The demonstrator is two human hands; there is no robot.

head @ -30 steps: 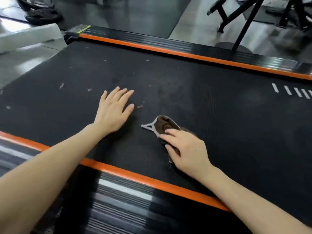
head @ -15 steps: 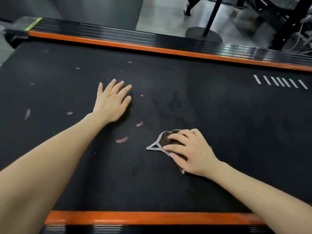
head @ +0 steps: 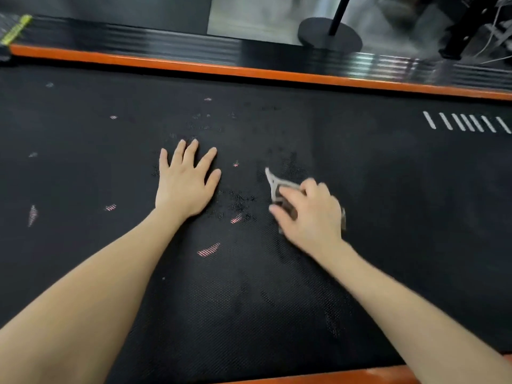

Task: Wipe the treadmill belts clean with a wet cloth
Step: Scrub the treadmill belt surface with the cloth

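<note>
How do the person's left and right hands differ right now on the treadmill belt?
The left hand lies flat with fingers spread and holds nothing; the right hand has its fingers curled over a brown cloth. The left hand looks sharp, while the right hand is blurred. The left hand touches the belt directly; the right hand has the cloth beneath it. Both are bare and rest on the same black belt.
</note>
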